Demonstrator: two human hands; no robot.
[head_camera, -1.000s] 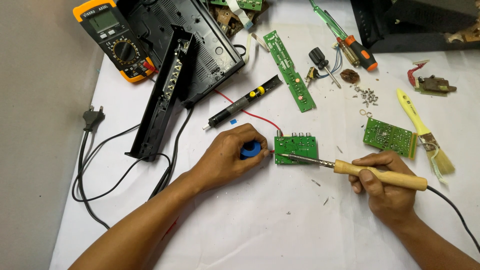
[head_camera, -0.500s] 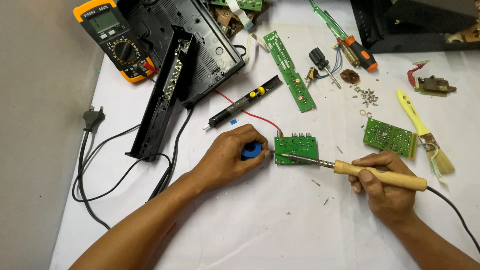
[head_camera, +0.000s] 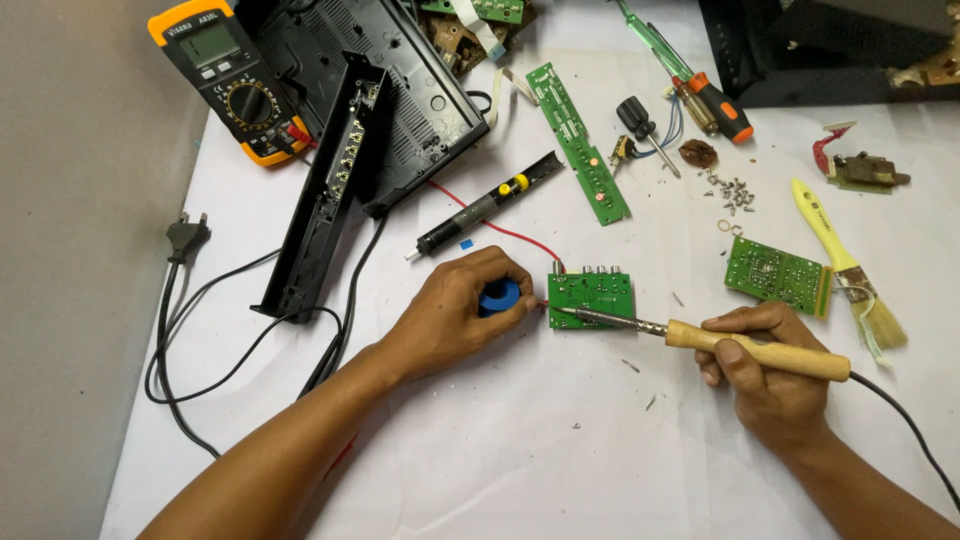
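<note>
A small green circuit board (head_camera: 592, 296) lies flat on the white sheet at the centre. My right hand (head_camera: 765, 375) grips a soldering iron (head_camera: 755, 349) by its wooden handle, and the metal tip rests on the board's lower left corner. My left hand (head_camera: 455, 318) is closed around a blue spool (head_camera: 499, 297) just left of the board. A red wire (head_camera: 500, 230) runs from the board's top edge toward the black case.
A yellow multimeter (head_camera: 232, 78) and an opened black case (head_camera: 385, 90) sit at the back left. A black desoldering pump (head_camera: 488, 204), a long green board (head_camera: 578, 142), screwdrivers (head_camera: 690, 75), loose screws (head_camera: 732, 190), another green board (head_camera: 778, 273) and a yellow brush (head_camera: 845, 262) lie around. A black power cord (head_camera: 200, 330) loops left.
</note>
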